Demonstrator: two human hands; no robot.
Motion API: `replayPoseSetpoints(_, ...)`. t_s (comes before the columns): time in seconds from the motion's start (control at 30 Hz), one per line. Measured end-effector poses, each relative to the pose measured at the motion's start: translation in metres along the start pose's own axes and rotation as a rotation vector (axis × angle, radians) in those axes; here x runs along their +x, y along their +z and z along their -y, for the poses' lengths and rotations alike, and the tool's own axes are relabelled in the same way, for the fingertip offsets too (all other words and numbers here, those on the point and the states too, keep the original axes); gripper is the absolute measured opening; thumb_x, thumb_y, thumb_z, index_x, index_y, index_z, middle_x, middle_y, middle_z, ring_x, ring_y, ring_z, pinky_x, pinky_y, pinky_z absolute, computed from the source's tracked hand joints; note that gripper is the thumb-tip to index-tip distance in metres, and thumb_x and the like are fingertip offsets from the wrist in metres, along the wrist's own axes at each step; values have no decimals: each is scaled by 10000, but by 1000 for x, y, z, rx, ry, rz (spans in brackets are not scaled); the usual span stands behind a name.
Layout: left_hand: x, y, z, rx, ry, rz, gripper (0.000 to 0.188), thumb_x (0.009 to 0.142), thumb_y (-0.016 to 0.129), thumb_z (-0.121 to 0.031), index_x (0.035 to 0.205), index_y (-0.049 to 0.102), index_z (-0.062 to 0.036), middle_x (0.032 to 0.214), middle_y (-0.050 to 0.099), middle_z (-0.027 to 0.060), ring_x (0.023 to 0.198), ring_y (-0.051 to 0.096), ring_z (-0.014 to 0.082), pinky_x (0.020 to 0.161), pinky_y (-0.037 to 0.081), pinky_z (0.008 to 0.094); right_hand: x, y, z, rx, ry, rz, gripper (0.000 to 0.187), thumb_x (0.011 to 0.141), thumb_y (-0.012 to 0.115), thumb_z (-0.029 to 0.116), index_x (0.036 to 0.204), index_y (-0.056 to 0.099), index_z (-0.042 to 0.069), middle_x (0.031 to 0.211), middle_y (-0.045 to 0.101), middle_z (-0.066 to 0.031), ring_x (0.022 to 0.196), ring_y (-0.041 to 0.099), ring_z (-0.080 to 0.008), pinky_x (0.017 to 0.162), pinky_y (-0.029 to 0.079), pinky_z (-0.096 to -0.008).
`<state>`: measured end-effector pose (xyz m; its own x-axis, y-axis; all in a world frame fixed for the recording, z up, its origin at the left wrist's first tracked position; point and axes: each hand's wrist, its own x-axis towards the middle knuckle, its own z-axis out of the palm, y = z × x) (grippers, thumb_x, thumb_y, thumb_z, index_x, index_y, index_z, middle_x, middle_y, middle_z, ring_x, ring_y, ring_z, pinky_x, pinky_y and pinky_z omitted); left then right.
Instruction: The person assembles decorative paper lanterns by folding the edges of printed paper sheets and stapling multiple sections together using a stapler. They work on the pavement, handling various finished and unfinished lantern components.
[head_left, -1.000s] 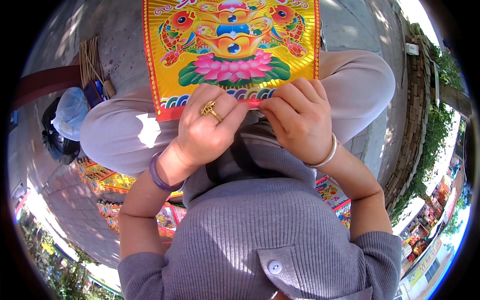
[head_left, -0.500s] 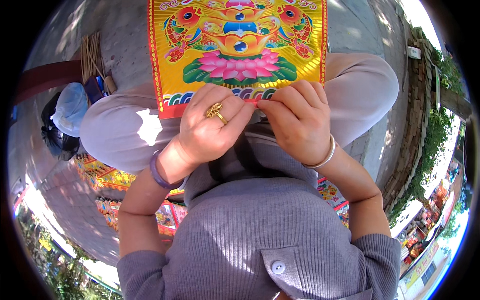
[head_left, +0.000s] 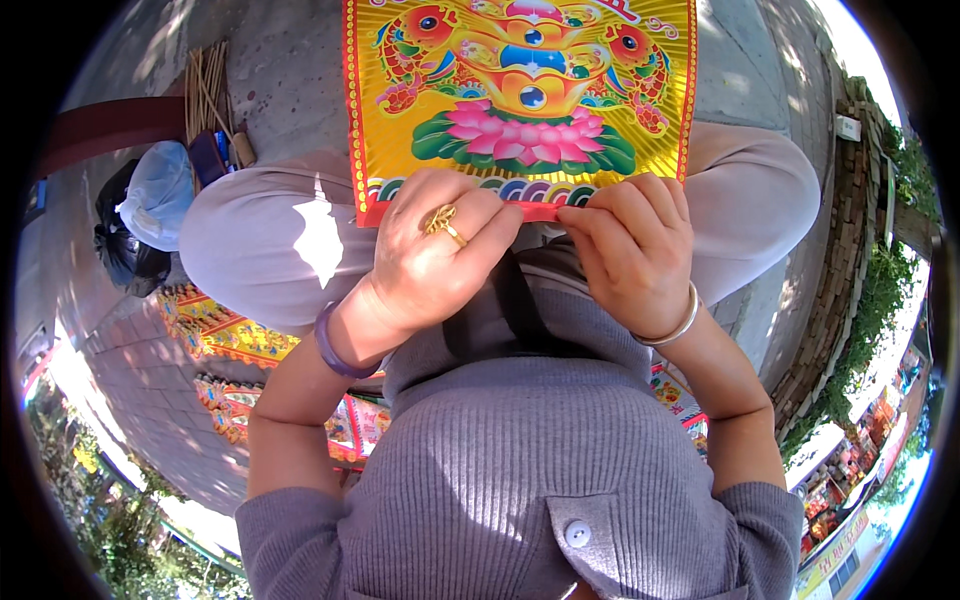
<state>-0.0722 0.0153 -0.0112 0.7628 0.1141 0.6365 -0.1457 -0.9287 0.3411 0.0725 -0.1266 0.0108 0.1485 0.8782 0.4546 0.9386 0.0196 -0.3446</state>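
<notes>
A bright yellow printed paper sheet [head_left: 540,185] with a red edge lies over my lap, its far end cut off by the top of the picture. A pink lotus, gold ingot shapes and two red fish decorate it. My left hand [head_left: 440,250], with a gold ring, pinches the red near edge around its middle. A short way to the right, my right hand [head_left: 635,250] grips the same edge between thumb and fingers. Between the two hands the red strip looks folded or rolled. The fingertips' undersides are hidden.
Thin wooden sticks [head_left: 207,95] stand at the left, beside a pale blue plastic bag [head_left: 160,200] and a black bag [head_left: 125,245]. More folded colourful paper pieces [head_left: 235,335] lie on the paving behind my left leg. A low brick edging [head_left: 835,280] with plants runs along the right.
The sheet and both hands appear shifted to the right in the picture, along with the surroundings. My hands keep hold of the red edge, with slightly more of it showing between them.
</notes>
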Motion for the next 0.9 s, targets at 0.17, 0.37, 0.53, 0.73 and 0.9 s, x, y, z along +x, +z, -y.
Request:
replayPoseSetpoints(0.17, -6, -4, 3, -11, 15, -5, 259, 492, 606, -61, 746, 602, -7, 728, 486, 29, 679, 504, 202, 574, 434, 324, 2, 2, 1, 20, -20, 8, 125, 619, 655, 72, 738, 617, 78, 719, 506, -14, 683, 493, -189, 615, 367, -313)
replayPoseSetpoints(0.37, -3, -7, 1, -10, 28, 0, 211, 502, 609, -59, 709, 588, -27, 689, 445, 10, 648, 471, 176, 553, 403, 294, 5, -3, 3, 20, -16, 36, 173, 600, 675, 38, 765, 629, 65, 708, 501, -18, 665, 496, -188, 590, 365, -316)
replayPoseSetpoints(0.53, -8, -5, 3, 4, 40, -22, 190, 519, 619, -60, 704, 588, -31, 688, 453, 3, 664, 478, 175, 559, 402, 289, 7, -2, 6, 14, -5, 59, 186, 588, 684, 21, 762, 628, 56, 701, 496, -20, 669, 498, -191, 583, 366, -320)
replayPoseSetpoints(0.73, -4, -7, 0, 3, 24, 92, 335, 523, 609, -62, 853, 632, -12, 799, 545, 26, 696, 520, 195, 585, 442, 319, 4, -2, 2, 11, -4, 22, 170, 594, 680, 31, 750, 624, 71, 690, 490, -16, 663, 490, -187, 580, 359, -316)
replayPoseSetpoints(0.9, -2, -5, 2, 22, 29, 62, 250, 539, 625, -79, 782, 620, -24, 769, 518, 7, 704, 528, 187, 582, 433, 313, 5, 2, 0, 16, -28, 4, 107, 620, 660, 71, 716, 613, 80, 695, 494, -9, 655, 481, -178, 590, 356, -306)
